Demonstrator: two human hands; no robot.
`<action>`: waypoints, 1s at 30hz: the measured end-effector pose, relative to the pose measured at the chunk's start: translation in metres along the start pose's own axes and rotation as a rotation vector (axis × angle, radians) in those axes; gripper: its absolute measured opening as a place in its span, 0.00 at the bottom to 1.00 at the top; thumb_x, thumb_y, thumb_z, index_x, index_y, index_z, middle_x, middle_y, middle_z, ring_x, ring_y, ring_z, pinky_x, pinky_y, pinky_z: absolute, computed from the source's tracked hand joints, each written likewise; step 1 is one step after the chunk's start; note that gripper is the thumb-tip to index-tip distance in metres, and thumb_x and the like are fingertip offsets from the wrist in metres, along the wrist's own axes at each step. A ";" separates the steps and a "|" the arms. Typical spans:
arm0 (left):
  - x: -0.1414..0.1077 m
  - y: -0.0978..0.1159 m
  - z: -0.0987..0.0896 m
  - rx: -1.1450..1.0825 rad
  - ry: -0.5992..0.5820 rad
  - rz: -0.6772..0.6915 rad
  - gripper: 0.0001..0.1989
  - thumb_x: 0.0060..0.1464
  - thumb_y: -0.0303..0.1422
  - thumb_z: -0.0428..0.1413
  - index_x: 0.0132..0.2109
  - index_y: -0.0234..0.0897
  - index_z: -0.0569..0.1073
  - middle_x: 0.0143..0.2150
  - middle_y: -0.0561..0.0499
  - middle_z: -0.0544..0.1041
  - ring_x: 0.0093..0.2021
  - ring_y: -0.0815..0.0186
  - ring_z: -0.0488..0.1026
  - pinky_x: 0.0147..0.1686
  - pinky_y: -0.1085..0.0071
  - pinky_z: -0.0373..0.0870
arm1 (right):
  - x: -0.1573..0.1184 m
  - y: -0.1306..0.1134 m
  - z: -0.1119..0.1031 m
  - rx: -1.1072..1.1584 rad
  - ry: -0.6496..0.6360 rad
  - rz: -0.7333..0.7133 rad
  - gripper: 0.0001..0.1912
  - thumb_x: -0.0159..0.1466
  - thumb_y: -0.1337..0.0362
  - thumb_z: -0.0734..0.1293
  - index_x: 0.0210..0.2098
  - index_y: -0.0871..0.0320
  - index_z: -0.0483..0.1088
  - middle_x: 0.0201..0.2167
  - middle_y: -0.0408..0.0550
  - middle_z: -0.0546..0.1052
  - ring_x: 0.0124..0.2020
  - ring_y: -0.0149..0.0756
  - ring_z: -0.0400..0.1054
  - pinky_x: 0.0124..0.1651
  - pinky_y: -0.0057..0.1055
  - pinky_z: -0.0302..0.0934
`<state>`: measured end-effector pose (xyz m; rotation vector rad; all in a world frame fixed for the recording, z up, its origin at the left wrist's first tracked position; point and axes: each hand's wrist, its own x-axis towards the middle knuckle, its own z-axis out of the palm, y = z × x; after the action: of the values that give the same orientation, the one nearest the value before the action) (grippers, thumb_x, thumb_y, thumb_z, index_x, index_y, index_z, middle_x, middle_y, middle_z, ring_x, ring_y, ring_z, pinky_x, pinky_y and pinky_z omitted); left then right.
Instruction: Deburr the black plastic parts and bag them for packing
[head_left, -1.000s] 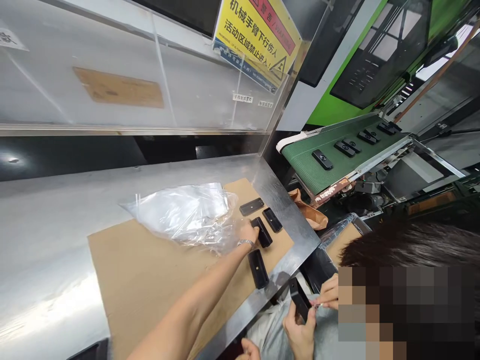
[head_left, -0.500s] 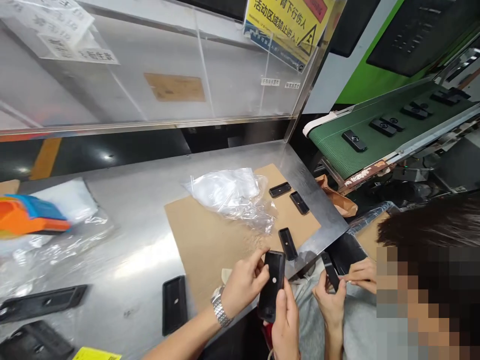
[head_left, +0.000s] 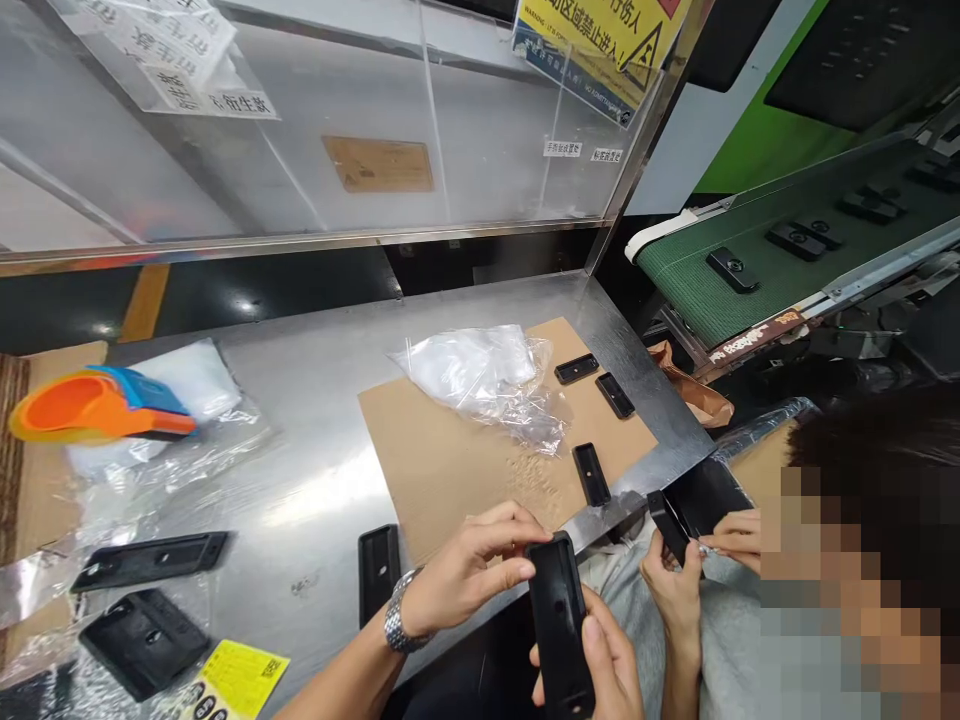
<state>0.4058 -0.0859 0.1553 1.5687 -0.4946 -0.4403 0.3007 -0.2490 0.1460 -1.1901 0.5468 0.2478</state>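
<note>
A long black plastic casing (head_left: pixel 556 620), hollow with a raised rim and a small hole, is tilted upright at the table's front edge. My right hand (head_left: pixel 611 650) is closed around its lower right side, fingertips showing at the left edge. On its upper left corner rest the thumb and fingertips of my left hand (head_left: pixel 480 560), which wears a metal watch. Just left of that wrist lies a similar black casing (head_left: pixel 379 570), partly hidden by my arm. Beyond my hands another casing (head_left: pixel 592 474) lies on a cardboard sheet (head_left: pixel 427 470).
Clear plastic bags (head_left: pixel 480 370) and two more casings lie on the cardboard. At left are an orange and blue scoop-like object (head_left: pixel 105 405), black parts (head_left: pixel 146 640) and a yellow label sheet (head_left: pixel 244 675). A co-worker's hands (head_left: pixel 679 590) hold a casing, right. A green conveyor (head_left: pixel 697 300) carries parts.
The casing in my hands has moved lower and slightly right. Its hole showed bright before and is dark now. My left fingers shifted to its upper corner. The view has swung slightly left.
</note>
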 end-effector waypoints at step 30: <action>0.012 -0.073 0.037 -0.567 0.325 -0.451 0.17 0.46 0.41 0.57 0.40 0.37 0.64 0.34 0.52 0.68 0.31 0.71 0.66 0.27 0.74 0.64 | 0.047 0.026 0.003 -0.039 0.164 0.165 0.23 0.59 0.45 0.58 0.38 0.59 0.65 0.24 0.47 0.75 0.19 0.31 0.68 0.13 0.18 0.44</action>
<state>0.3980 -0.1206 0.0801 1.1536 0.2337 -0.5913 0.3292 -0.2415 0.1011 -1.2111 0.7884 0.3039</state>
